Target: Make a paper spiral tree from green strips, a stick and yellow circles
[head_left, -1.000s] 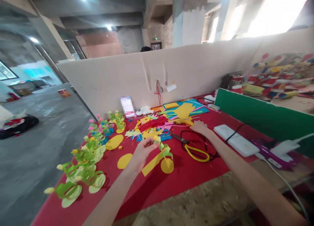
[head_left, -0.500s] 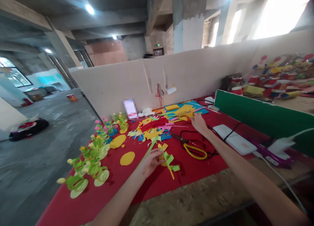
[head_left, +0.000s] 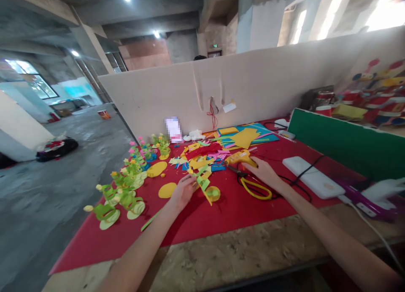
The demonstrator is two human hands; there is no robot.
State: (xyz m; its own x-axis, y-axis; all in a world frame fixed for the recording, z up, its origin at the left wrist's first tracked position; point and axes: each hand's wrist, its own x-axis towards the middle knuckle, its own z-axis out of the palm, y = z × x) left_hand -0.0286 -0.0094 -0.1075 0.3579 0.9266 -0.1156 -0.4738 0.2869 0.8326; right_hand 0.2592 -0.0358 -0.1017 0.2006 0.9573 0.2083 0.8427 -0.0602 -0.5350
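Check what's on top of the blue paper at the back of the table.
On the blue paper: a large yellow piece, a smaller yellow one, plus pink and green strips. Anything directly beneath those is covered.

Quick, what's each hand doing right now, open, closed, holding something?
Left hand: closed, holding a green-and-yellow paper piece by its upper end.
Right hand: closed, holding the yellow glue gun.

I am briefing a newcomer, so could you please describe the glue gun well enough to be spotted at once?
Start at the red tabletop, then find the right hand. The yellow glue gun is in its grasp; a bulky pistol shape sets it apart from the flat yellow paper behind.
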